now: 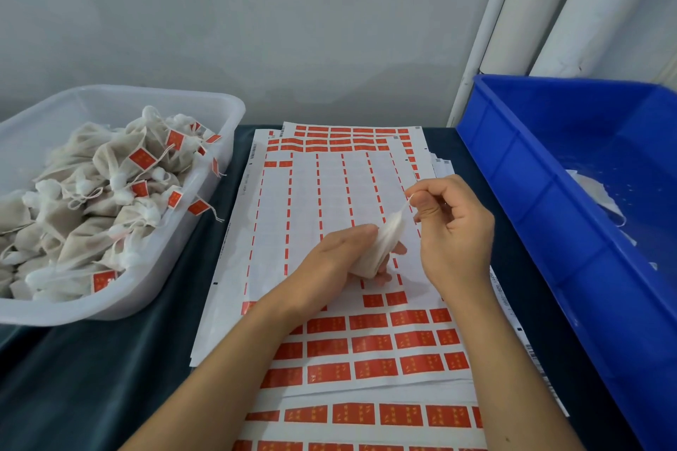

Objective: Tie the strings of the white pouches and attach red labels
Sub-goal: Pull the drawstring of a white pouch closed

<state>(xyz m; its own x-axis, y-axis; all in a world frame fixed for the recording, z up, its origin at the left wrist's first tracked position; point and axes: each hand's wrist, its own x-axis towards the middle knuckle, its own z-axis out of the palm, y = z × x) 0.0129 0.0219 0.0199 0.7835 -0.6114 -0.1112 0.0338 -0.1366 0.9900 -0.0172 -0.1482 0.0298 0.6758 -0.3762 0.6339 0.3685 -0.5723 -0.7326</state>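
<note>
Head view shows the left hand (337, 256) cupping a soft, light white pouch (384, 245) while the right hand (450, 227) pinches its thin string (406, 204), the sensible place to pull.

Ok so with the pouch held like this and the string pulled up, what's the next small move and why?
Probably pull the string tighter with the right hand while the left hand steadies the pouch. The neck already looks gathered, and no red label shows on it yet, so closing and tying likely comes first.
</note>
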